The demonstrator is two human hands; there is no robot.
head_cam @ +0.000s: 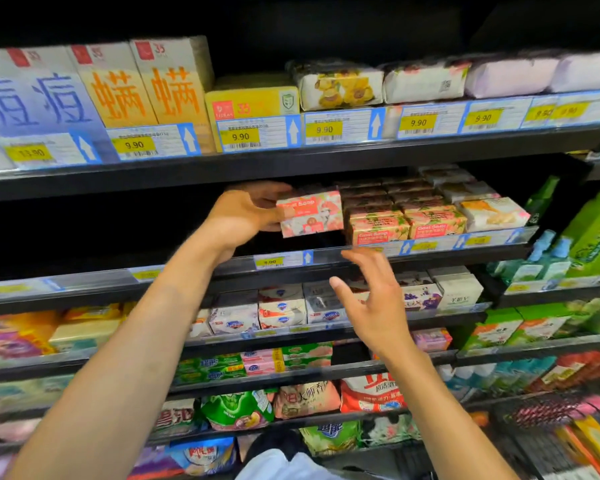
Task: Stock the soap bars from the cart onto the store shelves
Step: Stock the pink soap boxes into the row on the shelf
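I am holding a boxed soap bar [311, 213] by its left end in my left grip [243, 216], just left of the shelf [326, 255] stack; stiff, light carton. My right grip [373, 299] is hanging released below.

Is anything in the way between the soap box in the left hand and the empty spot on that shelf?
Nothing visible. The left hand holds the soap box over the dark gap left of the stacked soaps.
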